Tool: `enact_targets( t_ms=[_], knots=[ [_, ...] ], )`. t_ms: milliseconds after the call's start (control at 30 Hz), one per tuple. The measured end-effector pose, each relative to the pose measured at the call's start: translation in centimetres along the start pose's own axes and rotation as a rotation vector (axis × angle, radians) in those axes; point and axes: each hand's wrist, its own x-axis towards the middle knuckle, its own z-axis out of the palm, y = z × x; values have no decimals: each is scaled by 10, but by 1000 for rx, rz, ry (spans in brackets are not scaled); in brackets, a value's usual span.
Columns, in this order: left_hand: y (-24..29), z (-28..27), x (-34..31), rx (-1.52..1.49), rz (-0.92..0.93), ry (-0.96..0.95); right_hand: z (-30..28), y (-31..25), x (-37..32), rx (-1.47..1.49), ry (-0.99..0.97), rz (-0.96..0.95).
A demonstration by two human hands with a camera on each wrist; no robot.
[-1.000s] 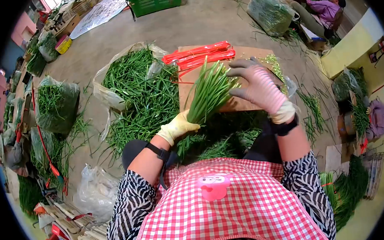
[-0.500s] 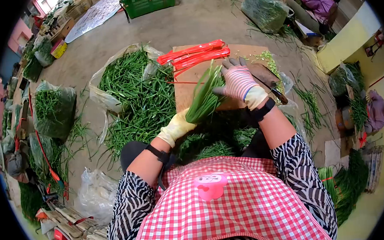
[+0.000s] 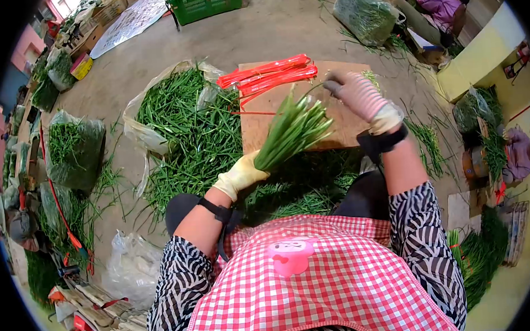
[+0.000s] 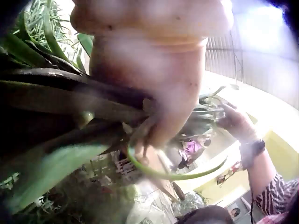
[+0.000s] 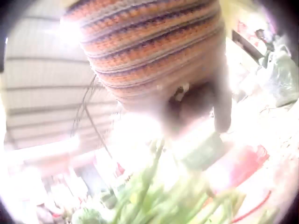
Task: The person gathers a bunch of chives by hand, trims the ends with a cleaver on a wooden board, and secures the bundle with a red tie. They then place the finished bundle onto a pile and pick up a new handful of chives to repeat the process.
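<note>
In the head view, my gloved left hand [image 3: 241,176] grips the lower part of a bunch of green chives [image 3: 292,132], whose pale ends fan out up and to the right. My right hand [image 3: 364,96], in a striped glove with dark fingertips, is raised up and right of those ends. Its fingers are bent together at a thin chive stalk [image 3: 314,88] that curves from the bunch. Beneath is a brown board [image 3: 346,131] bearing red plastic ties [image 3: 274,74]. Leaves fill much of the left wrist view; the right wrist view is blurred and overexposed.
A plastic bag heaped with loose chives [image 3: 183,122] lies left of the board. More bagged greens [image 3: 76,150] stand farther left, and another bag [image 3: 364,14] at the upper right. A green crate [image 3: 203,3] is at the back. Other people sit at the right.
My right hand first came in against the bunch's ends with spread fingers, then drew away up and right with fingers bent together. My left hand keeps holding the bunch, which now leans farther right.
</note>
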Motion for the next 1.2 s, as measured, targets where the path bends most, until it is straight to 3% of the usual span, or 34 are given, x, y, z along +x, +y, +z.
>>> enact_targets(
  t_ms=[67, 100, 133, 200, 267, 300, 400, 500, 600, 767, 833, 867, 900, 933, 1000, 1067, 1100, 1133, 1200],
  knots=[
    [-5, -6, -2, -49, -63, 25, -41, -5, -22, 580, -86, 209],
    [-6, -9, -2, -89, -79, 35, -66, -14, -35, 518, -270, 328],
    [-5, -12, -2, -127, -92, 44, -67, -17, -44, 496, -379, 311],
    [0, -13, -1, -143, -77, 49, -55, -27, -63, 289, -523, -94],
    [7, -11, -1, -149, -81, 51, -37, -44, -64, 156, -424, -353],
    [7, -8, 0, -178, -65, 56, -19, -44, -56, 93, -352, -291],
    [6, -7, 1, -62, -72, 26, 16, -52, -33, -113, 127, -462],
    [12, -2, -1, -105, -93, -18, 35, -52, -12, -268, 1, -499],
    [12, -1, -4, -98, -83, -40, 45, -48, -7, -240, -53, -593],
    [19, 1, -7, -177, -120, -126, 44, -49, -6, -352, -89, -368],
    [22, 5, -7, -199, -93, -128, 20, -44, -8, -280, 120, -159],
    [21, 7, -8, -211, -79, -126, 28, -6, -4, 113, 409, -218],
    [22, 6, -11, -162, -128, -100, -10, -23, -14, 76, 461, 25],
    [16, 3, -10, -148, -138, -110, -37, -27, -22, 388, 346, 239],
    [3, -5, -5, -114, -154, -126, -62, -14, -42, 653, -44, 194],
    [13, -4, -8, -158, -142, -98, -63, -18, -60, 324, -418, -30],
    [13, -3, -10, -167, -121, -88, -60, -31, -64, 301, -539, -40],
    [15, -3, -9, -177, -98, -79, -56, -41, -66, 328, -466, -22],
    [21, 1, -11, -188, -104, -68, -26, -27, -52, 339, -65, -50]
  ],
)
